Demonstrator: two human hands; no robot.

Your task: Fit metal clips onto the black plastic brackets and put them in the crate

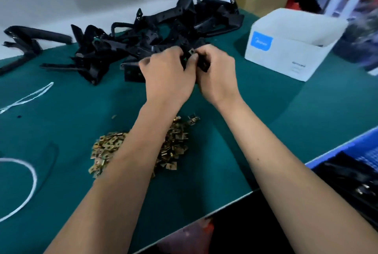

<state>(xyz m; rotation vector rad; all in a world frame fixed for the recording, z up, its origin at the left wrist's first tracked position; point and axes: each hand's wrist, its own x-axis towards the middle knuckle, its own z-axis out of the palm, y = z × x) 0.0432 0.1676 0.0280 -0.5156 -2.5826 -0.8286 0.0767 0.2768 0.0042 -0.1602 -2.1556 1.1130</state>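
Both hands meet over the middle of the green desk [266,114]: our left hand [167,73] and right hand [216,73] curl their fingers around one black plastic bracket [201,64], knuckles up, thumbs nearly touching. Between the fingertips we pinch a small square metal clip [191,51] with a hole in it against the bracket's end. Both forearms stretch forward, the left one crossing above a loose heap of brass-coloured flat clips [173,143] that lies near us. Just beyond the hands sits a tangled pile of matte black brackets [155,34], angular, with holes. A blue slotted crate [351,147] with dark parts inside stands at our right, beside the desk edge. A white cardboard box [286,49] rests far right.
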